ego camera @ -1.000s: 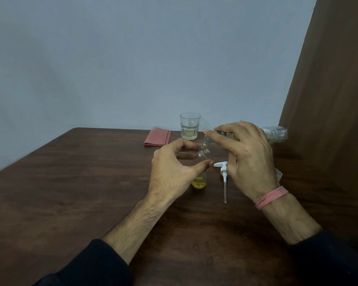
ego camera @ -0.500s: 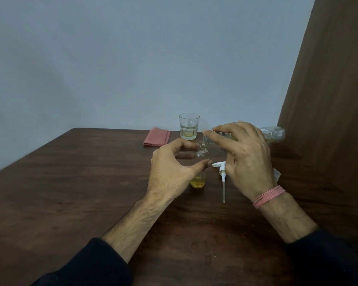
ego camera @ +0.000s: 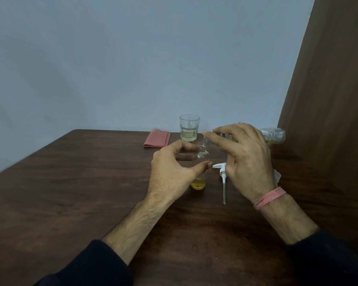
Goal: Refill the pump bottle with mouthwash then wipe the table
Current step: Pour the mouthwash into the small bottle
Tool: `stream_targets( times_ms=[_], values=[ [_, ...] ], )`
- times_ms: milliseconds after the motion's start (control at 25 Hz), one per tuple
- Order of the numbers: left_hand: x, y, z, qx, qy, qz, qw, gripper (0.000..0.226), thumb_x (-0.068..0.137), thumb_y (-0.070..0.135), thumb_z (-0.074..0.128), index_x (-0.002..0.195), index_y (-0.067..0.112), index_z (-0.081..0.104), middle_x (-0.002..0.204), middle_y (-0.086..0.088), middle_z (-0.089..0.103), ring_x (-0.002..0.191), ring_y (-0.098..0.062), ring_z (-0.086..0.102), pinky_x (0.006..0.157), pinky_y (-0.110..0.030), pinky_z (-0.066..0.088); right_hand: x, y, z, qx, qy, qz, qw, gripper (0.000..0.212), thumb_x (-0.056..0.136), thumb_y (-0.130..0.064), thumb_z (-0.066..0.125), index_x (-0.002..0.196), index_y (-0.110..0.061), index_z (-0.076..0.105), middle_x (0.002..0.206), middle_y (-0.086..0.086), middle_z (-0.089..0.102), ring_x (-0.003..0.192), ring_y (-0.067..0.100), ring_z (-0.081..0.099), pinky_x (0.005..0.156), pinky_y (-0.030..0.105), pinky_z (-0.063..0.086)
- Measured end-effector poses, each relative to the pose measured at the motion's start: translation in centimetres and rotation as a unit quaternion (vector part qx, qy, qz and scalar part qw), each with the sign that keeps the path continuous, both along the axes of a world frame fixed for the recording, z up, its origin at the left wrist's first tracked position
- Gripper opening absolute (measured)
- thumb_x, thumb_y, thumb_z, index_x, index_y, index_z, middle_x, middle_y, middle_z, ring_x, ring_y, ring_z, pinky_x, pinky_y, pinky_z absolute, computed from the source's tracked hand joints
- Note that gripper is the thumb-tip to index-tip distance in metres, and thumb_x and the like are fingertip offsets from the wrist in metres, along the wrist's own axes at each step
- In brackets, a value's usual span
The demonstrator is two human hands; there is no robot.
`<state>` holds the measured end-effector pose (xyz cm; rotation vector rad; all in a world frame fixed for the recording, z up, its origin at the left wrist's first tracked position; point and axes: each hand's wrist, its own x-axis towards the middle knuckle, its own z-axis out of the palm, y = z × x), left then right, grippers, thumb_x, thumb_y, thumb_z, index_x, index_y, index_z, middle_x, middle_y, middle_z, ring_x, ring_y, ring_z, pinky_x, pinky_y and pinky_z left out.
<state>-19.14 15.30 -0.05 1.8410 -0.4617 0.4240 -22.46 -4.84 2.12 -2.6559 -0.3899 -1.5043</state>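
Figure: pouring stage of the refill, read from the table's [ego camera: 70,203] left side to its right.

Near the far edge, left of centre, lies one folded red cloth [ego camera: 157,138], flat and untouched; the wiping step appears not yet begun. Just right of it, also near the far edge, stands one drinking glass [ego camera: 189,127], upright, holding a little pale liquid.

Toward the middle of the table stands one small clear pump bottle [ego camera: 201,170], upright, long axis vertical, neck open, with yellow liquid only at its base. The left hand [ego camera: 170,174] grasps it, thumb on the near side and fingers curled round the far side.

Just right of the bottle lies one white pump head [ego camera: 222,172], its dip tube pointing toward the near edge, apart from the bottle.

The right hand [ego camera: 244,159] grips one clear mouthwash bottle [ego camera: 274,135], fingers wrapped over its body. Its long axis runs nearly level, left to right, base toward the table's right edge and mouth at the left, directly above the pump bottle's neck. That mouth-over-neck alignment is the relation governing the pour; whether liquid is flowing cannot be told.

One pink thread band [ego camera: 269,198] circles the right wrist.
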Motion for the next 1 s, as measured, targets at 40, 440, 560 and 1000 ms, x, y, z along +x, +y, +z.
stream_targets(
  times_ms=[40,440,560,1000],
  values=[
    [0.0,-0.02,0.03,0.0,0.0,0.001,1.0,0.047,0.071,0.049,0.106,0.11,0.036,0.081,0.109,0.022,0.083,0.098,0.01,0.079,0.094,-0.04,0.07,0.01,-0.02,-0.01,0.0,0.001,-0.001,1.0,0.079,0.074,0.014,0.07,0.142,-0.027,0.071,0.13,0.001,0.071,0.124,0.03,0.062,0.118,0.051,0.042],
    [-0.02,-0.16,0.0,0.0,-0.003,0.004,1.0,0.049,0.07,0.05,0.106,0.11,0.035,0.082,0.109,0.022,0.083,0.097,0.01,0.079,0.094,-0.041,0.07,-0.15,0.06,0.06,0.001,-0.002,-0.002,1.0,0.078,0.074,0.016,0.072,0.14,-0.025,0.072,0.129,0.002,0.072,0.122,0.031,0.063,0.117,0.051,0.044],
    [0.05,-0.13,-0.05,0.001,-0.004,0.005,1.0,0.049,0.071,0.051,0.106,0.11,0.036,0.082,0.109,0.022,0.084,0.096,0.01,0.079,0.095,-0.042,0.07,-0.23,0.14,0.08,0.002,0.0,-0.001,1.0,0.076,0.076,0.016,0.072,0.141,-0.025,0.072,0.129,0.003,0.072,0.122,0.032,0.063,0.116,0.052,0.044],
    [-0.01,-0.12,-0.04,0.001,-0.002,0.005,1.0,0.047,0.071,0.051,0.106,0.109,0.037,0.081,0.108,0.023,0.084,0.096,0.011,0.079,0.094,-0.04,0.07,-0.17,0.09,0.09,0.002,0.002,-0.002,1.0,0.078,0.075,0.015,0.073,0.142,-0.026,0.071,0.13,0.001,0.071,0.124,0.031,0.062,0.118,0.048,0.041]
  ],
)
